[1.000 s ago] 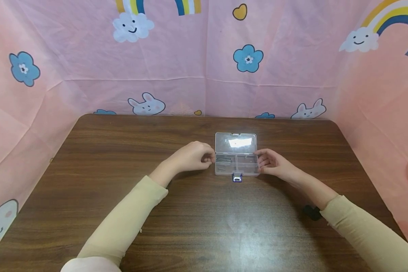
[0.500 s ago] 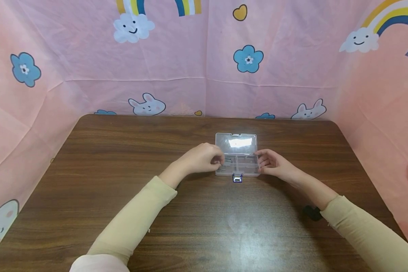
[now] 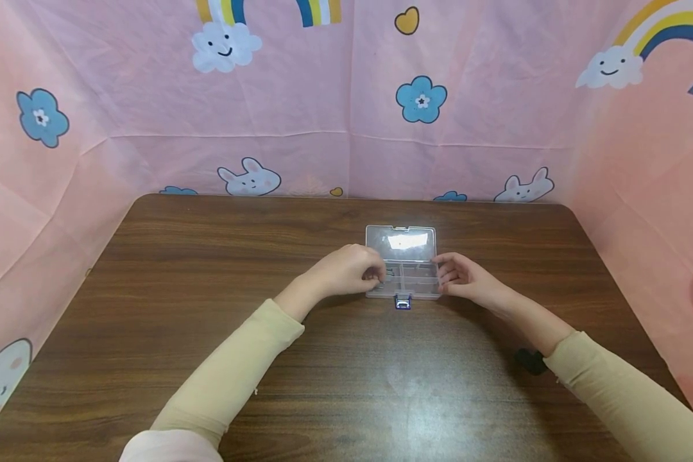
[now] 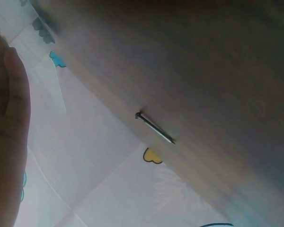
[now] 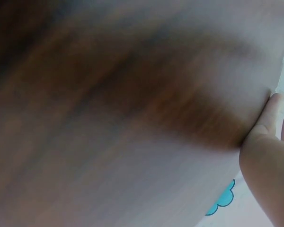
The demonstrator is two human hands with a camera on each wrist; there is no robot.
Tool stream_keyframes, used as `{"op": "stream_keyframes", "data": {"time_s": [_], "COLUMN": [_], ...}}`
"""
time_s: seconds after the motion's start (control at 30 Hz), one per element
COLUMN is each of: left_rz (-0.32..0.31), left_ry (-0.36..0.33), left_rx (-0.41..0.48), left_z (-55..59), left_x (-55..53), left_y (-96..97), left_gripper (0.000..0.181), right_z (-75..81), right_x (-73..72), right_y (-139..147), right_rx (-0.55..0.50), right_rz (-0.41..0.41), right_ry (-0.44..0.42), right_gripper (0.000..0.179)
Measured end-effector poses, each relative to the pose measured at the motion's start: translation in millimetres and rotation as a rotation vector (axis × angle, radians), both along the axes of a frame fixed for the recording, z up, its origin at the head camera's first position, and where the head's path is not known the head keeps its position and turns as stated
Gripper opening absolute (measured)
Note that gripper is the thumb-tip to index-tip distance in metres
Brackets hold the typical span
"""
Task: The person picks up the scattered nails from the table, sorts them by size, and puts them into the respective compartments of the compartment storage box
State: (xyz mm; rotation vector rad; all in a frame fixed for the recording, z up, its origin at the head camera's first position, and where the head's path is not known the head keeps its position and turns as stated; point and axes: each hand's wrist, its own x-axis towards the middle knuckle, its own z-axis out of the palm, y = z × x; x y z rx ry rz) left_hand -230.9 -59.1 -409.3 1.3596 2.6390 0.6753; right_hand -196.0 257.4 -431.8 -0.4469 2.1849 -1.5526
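Note:
A clear plastic compartment box point(image 3: 420, 287) stands on the table with its lid point(image 3: 400, 244) raised at the back. Dark nails point(image 3: 389, 272) show in its rear left compartment, partly covered by my left hand point(image 3: 352, 269). The fingers of that hand are bent down into the box's left side; their tips are hidden, so whether they pinch anything does not show. At the right end, my right hand point(image 3: 466, 277) holds the box between thumb and fingers. The left wrist view also shows a single nail point(image 4: 155, 127) lying on the wood, apart from the hand.
The brown wooden table point(image 3: 323, 372) ends at a pink patterned cloth point(image 3: 300, 96) behind and at both sides. A blue-edged latch point(image 3: 402, 302) hangs at the box's front. Beside the right sleeve lies a small black object point(image 3: 530, 362).
My left hand has moved right, from beside the box to over its left compartments, and now covers most of the nails. My right hand and the box have stayed put.

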Motion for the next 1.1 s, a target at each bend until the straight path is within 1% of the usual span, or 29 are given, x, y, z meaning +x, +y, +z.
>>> {"op": "stream_keyframes", "data": {"time_s": [0.27, 0.43, 0.6, 0.93, 1.1], "left_rz": [-0.017, -0.014, 0.022, 0.12, 0.155], "left_ry": [-0.003, -0.017, -0.023, -0.019, -0.021], "left_rx": [0.001, 0.05, 0.088, 0.095, 0.096], "left_z": [0.4, 1.6, 1.2, 5.2, 5.6], "left_x": [-1.5, -4.3, -7.3, -13.3, -17.3], "left_y": [-1.5, -6.8, -15.3, -36.5, -47.6], "left_gripper": [0.007, 0.008, 0.008, 0.01, 0.01], "right_z": [-1.4, -0.3, 0.1, -0.5, 0.3], "right_x": [-1.5, -1.5, -0.7, -0.3, -0.4], "right_y": [-1, -1, 0, -1, -1], "right_rx": [0.001, 0.007, 0.01, -0.009, -0.017], "right_rz": [0.0, -0.003, 0.0, 0.012, 0.015], "right_ry": [0.013, 0.005, 0.005, 0.034, 0.025], "right_gripper": [0.054, 0.055, 0.055, 0.053, 0.053]}}
